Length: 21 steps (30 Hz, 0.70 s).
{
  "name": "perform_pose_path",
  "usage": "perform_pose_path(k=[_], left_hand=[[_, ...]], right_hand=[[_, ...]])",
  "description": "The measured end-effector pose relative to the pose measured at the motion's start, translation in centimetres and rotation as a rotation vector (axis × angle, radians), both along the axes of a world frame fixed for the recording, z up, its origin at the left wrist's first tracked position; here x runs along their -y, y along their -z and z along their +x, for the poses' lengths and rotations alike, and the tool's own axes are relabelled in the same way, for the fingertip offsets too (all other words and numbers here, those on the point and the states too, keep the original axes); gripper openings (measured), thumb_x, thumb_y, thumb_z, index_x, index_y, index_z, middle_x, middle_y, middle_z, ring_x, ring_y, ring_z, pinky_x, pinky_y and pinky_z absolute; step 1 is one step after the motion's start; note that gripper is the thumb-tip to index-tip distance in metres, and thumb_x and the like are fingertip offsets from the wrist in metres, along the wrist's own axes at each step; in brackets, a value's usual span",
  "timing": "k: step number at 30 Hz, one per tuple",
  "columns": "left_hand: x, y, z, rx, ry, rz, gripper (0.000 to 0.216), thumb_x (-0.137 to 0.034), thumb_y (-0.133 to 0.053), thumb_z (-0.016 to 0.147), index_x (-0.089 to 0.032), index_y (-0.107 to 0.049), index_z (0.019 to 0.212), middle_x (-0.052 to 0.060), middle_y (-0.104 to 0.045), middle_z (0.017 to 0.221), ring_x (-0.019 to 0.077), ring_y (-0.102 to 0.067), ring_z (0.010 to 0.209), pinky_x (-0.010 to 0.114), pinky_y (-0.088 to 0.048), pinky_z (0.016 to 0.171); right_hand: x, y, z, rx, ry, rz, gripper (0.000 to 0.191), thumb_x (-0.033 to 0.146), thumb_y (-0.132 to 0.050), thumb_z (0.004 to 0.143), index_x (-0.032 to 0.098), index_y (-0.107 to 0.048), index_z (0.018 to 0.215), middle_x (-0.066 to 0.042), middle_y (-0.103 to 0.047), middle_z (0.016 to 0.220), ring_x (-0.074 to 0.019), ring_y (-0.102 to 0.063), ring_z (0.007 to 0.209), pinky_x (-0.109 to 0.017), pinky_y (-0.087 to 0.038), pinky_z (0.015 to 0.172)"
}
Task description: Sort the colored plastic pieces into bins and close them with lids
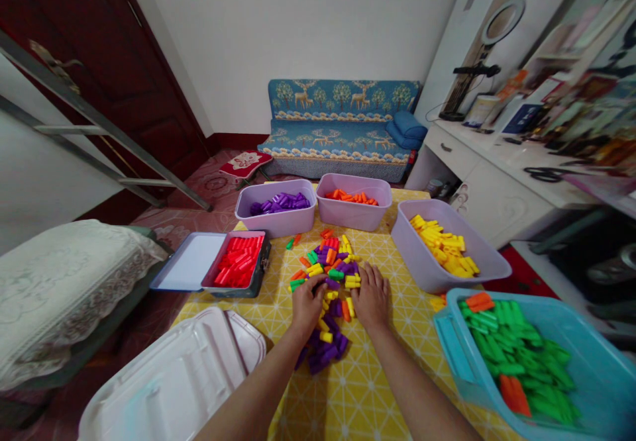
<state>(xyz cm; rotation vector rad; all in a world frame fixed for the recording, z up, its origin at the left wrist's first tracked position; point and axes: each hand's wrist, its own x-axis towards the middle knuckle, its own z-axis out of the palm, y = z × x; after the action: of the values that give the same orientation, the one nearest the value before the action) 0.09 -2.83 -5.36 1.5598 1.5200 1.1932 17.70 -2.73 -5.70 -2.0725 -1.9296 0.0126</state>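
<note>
A heap of small coloured plastic pieces (332, 265), purple, yellow, orange and green, lies in the middle of a yellow patterned tablecloth (358, 388). My left hand (307, 303) rests on the heap's left side with fingers curled over some pieces; what it holds is hidden. My right hand (371, 295) lies flat on the heap's right side, fingers stretched forward. A cluster of purple pieces (322, 351) sits between my wrists.
Lilac bins hold purple pieces (276, 206), orange pieces (354, 200) and yellow pieces (444, 245). A blue bin (531, 361) at right holds green pieces with a few orange. An open tin (237, 262) holds red pieces. A white lid (173, 381) lies front left.
</note>
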Motion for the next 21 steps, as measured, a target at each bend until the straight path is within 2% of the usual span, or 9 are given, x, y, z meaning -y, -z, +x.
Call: perform_pose_path(k=[9, 21], left_hand=[[-0.01, 0.09, 0.01, -0.024, 0.001, 0.017, 0.023, -0.021, -0.059, 0.086, -0.024, -0.074, 0.104, 0.004, -0.078, 0.102, 0.0223, -0.072, 0.097, 0.041, -0.055, 0.092], [0.05, 0.13, 0.19, -0.046, -0.003, 0.011, 0.024, -0.021, -0.058, 0.086, -0.022, -0.074, 0.104, 0.005, -0.078, 0.103, 0.0231, -0.072, 0.097, 0.042, -0.055, 0.091]], right_hand=[[-0.14, 0.47, 0.06, 0.004, 0.001, 0.011, 0.054, 0.026, -0.045, 0.090, 0.013, -0.050, 0.142, -0.012, -0.042, 0.156, -0.0282, -0.030, 0.146, -0.048, -0.017, 0.118], [0.00, -0.38, -0.09, -0.016, 0.007, -0.026, 0.053, 0.024, -0.045, 0.090, 0.013, -0.050, 0.142, -0.011, -0.041, 0.157, -0.0276, -0.029, 0.147, -0.047, -0.016, 0.119]])
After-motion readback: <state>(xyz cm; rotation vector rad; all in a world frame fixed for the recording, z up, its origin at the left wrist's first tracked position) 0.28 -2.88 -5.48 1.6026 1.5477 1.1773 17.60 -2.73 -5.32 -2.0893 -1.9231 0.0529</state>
